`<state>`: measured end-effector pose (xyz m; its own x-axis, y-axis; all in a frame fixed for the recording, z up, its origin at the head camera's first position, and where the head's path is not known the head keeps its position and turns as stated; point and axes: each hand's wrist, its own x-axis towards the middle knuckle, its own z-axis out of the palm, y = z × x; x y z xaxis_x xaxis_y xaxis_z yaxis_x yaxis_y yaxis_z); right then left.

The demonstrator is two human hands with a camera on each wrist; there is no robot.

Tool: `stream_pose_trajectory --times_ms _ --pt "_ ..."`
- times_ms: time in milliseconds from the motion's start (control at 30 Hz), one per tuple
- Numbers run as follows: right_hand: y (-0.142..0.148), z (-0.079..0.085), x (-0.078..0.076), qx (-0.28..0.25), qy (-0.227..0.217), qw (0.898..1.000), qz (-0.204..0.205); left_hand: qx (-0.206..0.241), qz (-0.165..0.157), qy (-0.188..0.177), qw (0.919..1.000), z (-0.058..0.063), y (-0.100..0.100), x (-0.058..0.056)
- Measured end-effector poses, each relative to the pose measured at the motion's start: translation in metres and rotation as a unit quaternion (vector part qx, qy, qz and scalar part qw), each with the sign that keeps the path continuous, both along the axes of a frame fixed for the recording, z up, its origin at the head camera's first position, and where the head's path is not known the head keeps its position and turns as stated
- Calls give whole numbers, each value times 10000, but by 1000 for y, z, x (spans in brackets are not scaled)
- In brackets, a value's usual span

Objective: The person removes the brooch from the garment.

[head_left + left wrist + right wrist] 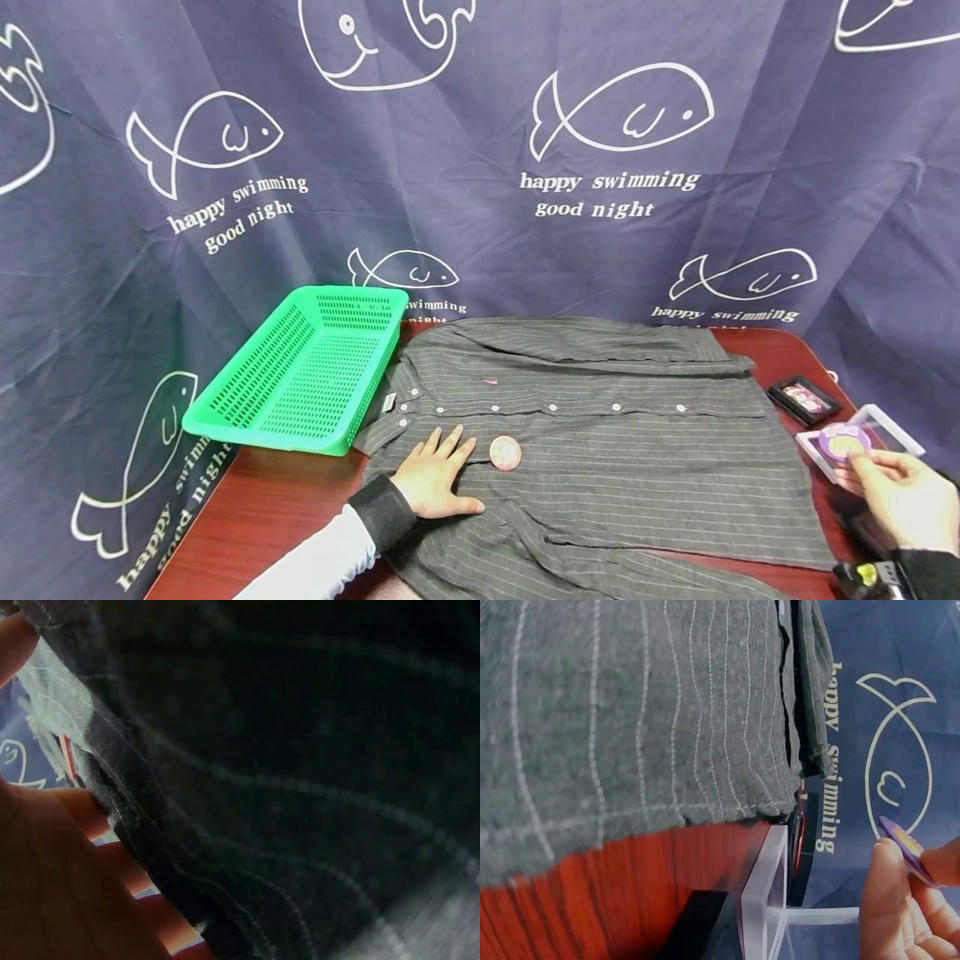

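A dark grey pinstriped button shirt (615,483) lies spread on the table. My left hand (431,479) rests on it near the collar, with fingers spread. Just right of those fingers, a round pinkish badge (506,453) lies on the shirt. My right hand (907,500) pinches a flat round purple badge (842,440) between thumb and fingers. In the right wrist view the purple badge (906,849) is held edge-on. A clear case with a pale rim (892,427) sits beneath it at the table's right. Mostly striped cloth (300,825) fills the left wrist view.
At the back left stands a green perforated basket (300,440), touching the collar end of the shirt. A black-framed picture case (804,400) lies beyond the shirt's hem. Another black object (697,926) is near the clear case. A patterned curtain (480,225) hangs behind the red-brown table (225,508).
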<state>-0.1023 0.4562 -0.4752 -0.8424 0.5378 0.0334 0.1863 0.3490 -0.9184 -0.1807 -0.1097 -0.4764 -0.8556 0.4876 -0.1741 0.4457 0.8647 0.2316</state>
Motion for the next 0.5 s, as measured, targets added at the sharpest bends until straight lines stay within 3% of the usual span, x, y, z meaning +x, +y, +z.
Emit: stream_pose_trajectory --times_ms 333,500 --pt "15 -2 -5 -683 -324 9947 698 33 30 -47 10000 0 -1 0" --pt "19 -5 -9 -1513 -288 9863 587 53 37 -24 10000 -1 -2 0"
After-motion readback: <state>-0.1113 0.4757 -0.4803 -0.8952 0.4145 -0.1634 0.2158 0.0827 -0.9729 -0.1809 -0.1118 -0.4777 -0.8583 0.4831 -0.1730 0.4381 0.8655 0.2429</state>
